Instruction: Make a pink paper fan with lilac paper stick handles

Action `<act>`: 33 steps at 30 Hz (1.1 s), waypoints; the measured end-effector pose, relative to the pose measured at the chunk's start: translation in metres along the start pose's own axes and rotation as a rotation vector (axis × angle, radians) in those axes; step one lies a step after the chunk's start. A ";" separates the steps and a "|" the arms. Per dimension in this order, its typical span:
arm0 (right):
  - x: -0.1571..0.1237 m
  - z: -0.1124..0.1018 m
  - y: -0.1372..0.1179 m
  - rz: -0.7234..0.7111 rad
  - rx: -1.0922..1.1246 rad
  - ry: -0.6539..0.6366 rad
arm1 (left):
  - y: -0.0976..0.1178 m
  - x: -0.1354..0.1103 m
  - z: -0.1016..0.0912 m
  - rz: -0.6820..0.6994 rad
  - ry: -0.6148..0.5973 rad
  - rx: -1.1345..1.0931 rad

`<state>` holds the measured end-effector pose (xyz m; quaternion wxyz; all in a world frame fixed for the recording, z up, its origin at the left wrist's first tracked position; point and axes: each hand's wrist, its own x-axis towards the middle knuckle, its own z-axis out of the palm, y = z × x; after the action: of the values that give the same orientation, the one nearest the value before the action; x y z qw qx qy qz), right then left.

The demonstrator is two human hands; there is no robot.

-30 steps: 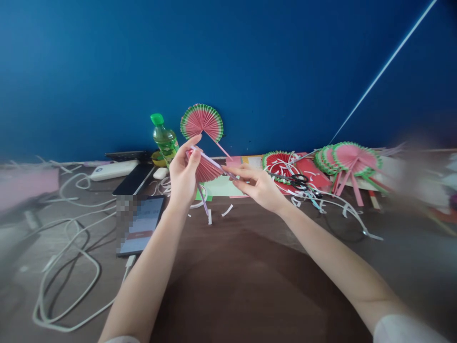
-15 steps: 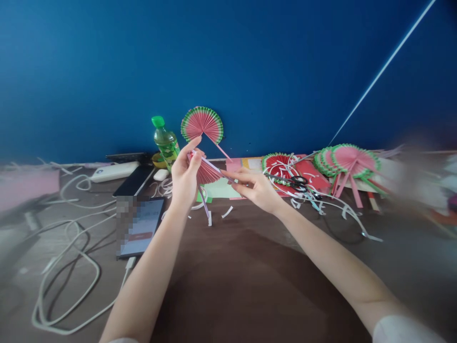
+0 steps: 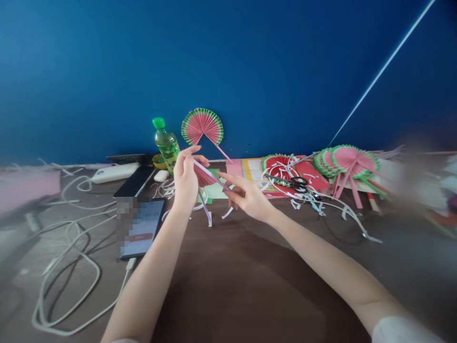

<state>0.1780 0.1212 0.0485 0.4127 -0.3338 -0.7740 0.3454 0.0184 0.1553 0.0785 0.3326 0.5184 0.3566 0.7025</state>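
Observation:
My left hand (image 3: 186, 180) is raised over the brown table (image 3: 250, 276), fingers pinched on the upper end of a folded pink paper fan (image 3: 204, 177) with a pale strip handle. My right hand (image 3: 246, 196) holds the lower end of that strip, fingers curled round it. A thin paper strip (image 3: 206, 209) dangles from the fan down to the table. A finished watermelon-coloured fan (image 3: 202, 125) leans on the blue wall just behind my hands.
A green bottle (image 3: 164, 142) stands by the wall. A phone (image 3: 140, 229), white cables (image 3: 67, 267) and a power bank (image 3: 113, 172) lie left. Scissors (image 3: 296, 181), paper scraps and several finished fans (image 3: 348, 161) lie right.
Both hands have dropped a little and the fan has folded narrower between them. My right hand moved slightly left and down along the strip.

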 end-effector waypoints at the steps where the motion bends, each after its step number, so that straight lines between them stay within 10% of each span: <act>1: 0.000 0.002 0.000 -0.016 -0.023 -0.001 | 0.000 0.000 0.001 -0.021 0.015 -0.023; 16: -0.005 0.005 -0.003 0.136 0.187 -0.272 | 0.009 -0.004 0.015 -0.240 -0.010 -0.252; 33: -0.009 0.022 -0.004 0.094 0.003 -0.251 | 0.020 -0.006 0.016 -0.382 -0.063 -0.377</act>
<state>0.1624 0.1061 0.0389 0.2964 -0.3232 -0.8025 0.4047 0.0328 0.1426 0.0955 0.5607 0.3920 0.3003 0.6646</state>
